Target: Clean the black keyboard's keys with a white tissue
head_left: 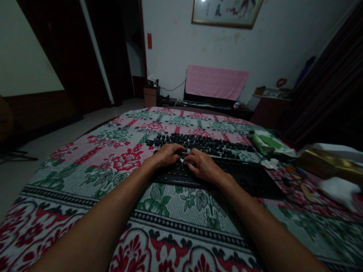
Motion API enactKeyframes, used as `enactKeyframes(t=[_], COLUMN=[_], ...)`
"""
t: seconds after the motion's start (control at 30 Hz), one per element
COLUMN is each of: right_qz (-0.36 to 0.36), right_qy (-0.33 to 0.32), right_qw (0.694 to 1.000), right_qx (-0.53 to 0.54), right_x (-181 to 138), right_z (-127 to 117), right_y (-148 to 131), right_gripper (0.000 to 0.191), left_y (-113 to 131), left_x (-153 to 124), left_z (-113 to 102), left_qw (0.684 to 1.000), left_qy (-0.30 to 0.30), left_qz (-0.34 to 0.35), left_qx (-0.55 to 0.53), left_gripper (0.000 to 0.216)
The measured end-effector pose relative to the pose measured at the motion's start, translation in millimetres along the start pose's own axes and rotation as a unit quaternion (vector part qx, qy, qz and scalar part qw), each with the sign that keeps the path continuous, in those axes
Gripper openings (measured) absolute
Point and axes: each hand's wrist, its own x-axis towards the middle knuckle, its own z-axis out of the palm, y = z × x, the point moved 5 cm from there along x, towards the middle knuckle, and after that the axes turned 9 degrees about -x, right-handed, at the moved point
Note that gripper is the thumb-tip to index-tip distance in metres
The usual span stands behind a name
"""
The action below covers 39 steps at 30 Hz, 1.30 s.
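Note:
A black keyboard base without its caps lies on a flowered bedspread. Behind it, several loose black keycaps are laid out in rows. My left hand and my right hand rest together over the left part of the base. Both have their fingers curled, pinching a small pale piece between them that I cannot make out.
A green-and-white packet and a gold-coloured wrapper lie on the bed to the right, with a white cloth. A pink cloth covers a low cabinet at the far wall. Bare floor is at left.

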Motion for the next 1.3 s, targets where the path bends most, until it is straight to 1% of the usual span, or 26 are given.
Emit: enactKeyframes(t=[0.1,0.23,0.33,0.43,0.5,0.6,0.77,0.87,0.97,1.03,1.1,1.2,1.3], right_qz=[0.026,0.064,0.04,0.014,0.019,0.031,0.05,0.023,-0.021,-0.035,-0.027,0.005,0.023], right_qy=[-0.008,0.012,0.031,0.014,-0.003,-0.012,0.008,0.027,0.016,0.005,-0.003,-0.011,0.002], right_qw=[0.999,0.998,0.999,1.0,1.0,0.999,0.999,0.999,0.999,0.999,0.999,1.0,1.0], right_qx=[-0.025,-0.026,0.003,0.011,0.001,-0.018,-0.009,0.022,0.038,0.035,0.024,0.009,0.015], right_x=[-1.8,-5.0,-4.9,-3.3,-2.6,-3.1,-6.7,-6.8,-5.6,-5.3,-5.6,-7.0,-7.4], right_z=[-1.3,-3.7,-4.5,-3.0,-2.2,-2.8,-6.3,-7.5,-4.8,-3.0,-2.4,-3.2,-5.7], right_y=[5.6,15.9,12.7,4.5,2.5,6.8,19.5,15.4,5.4,2.3,4.4,12.2,15.0], right_gripper=[0.019,0.016,0.018,0.019,0.019,0.018,0.015,0.016,0.018,0.019,0.019,0.016,0.015], left_y=[-0.1,-0.8,-1.9,-1.5,-0.4,0.9,-0.2,-0.9,-0.9,-1.1,-1.7,-3.1,-3.8], left_x=[-0.4,-0.4,0.2,0.2,-0.3,-1.1,-0.3,0.3,0.3,0.4,0.6,1.2,1.1], left_z=[0.0,-0.4,0.5,0.6,-0.1,-0.7,-0.6,0.1,0.0,0.3,0.9,1.3,1.6], left_qw=[1.0,1.0,1.0,1.0,1.0,1.0,1.0,1.0,1.0,1.0,1.0,1.0,1.0], left_qy=[-0.004,-0.004,-0.005,-0.001,0.001,-0.005,-0.009,-0.009,-0.005,-0.005,-0.005,-0.001,-0.001], left_qz=[-0.002,0.0,0.003,0.005,0.004,-0.003,-0.007,-0.007,-0.006,-0.004,-0.002,-0.001,-0.004], left_qx=[0.002,0.003,0.006,0.005,0.005,0.011,0.018,0.016,0.011,0.009,0.006,0.003,0.0], left_gripper=[0.044,0.045,0.044,0.044,0.044,0.044,0.045,0.045,0.044,0.044,0.045,0.045,0.045])
